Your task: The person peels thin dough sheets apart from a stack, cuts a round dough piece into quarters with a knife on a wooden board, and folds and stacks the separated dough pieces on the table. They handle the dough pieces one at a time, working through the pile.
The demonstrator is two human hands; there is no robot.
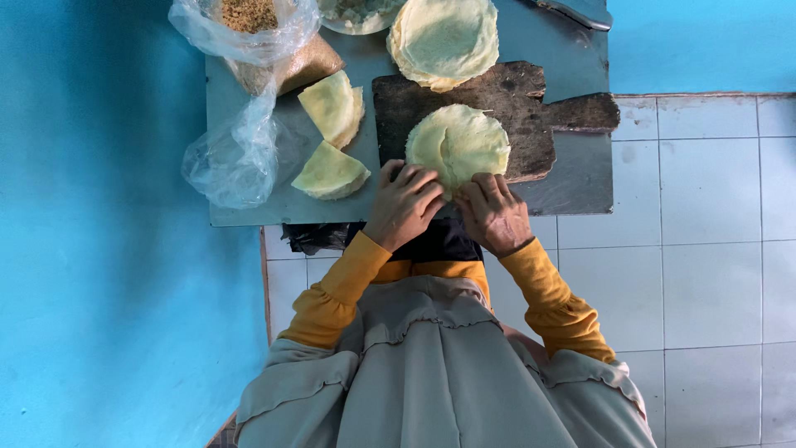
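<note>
Head view: the left hand (404,203) and right hand (492,211) pinch the near edge of a round pale crepe (458,143), fingers curled narrow, pressing it flat on the dark wooden board (531,108). Folded wedges (332,172) lie left, a crepe stack (444,37) behind.

Both hands sit mid-frame, just above centre, side by side and nearly touching. Left hand (404,204): palm down, back of the hand facing up, fingers (417,181) curled and pointing toward the upper right of the frame, tips pressed down. Right hand (494,212): palm down too, fingers (483,184) bent, pointing toward the upper left, tips close to the left hand's. Wrists angle inward, so the forearms form a V opening toward the bottom of the frame. Both arms in yellow sleeves, elbows bent and spread outward at lower centre.
</note>
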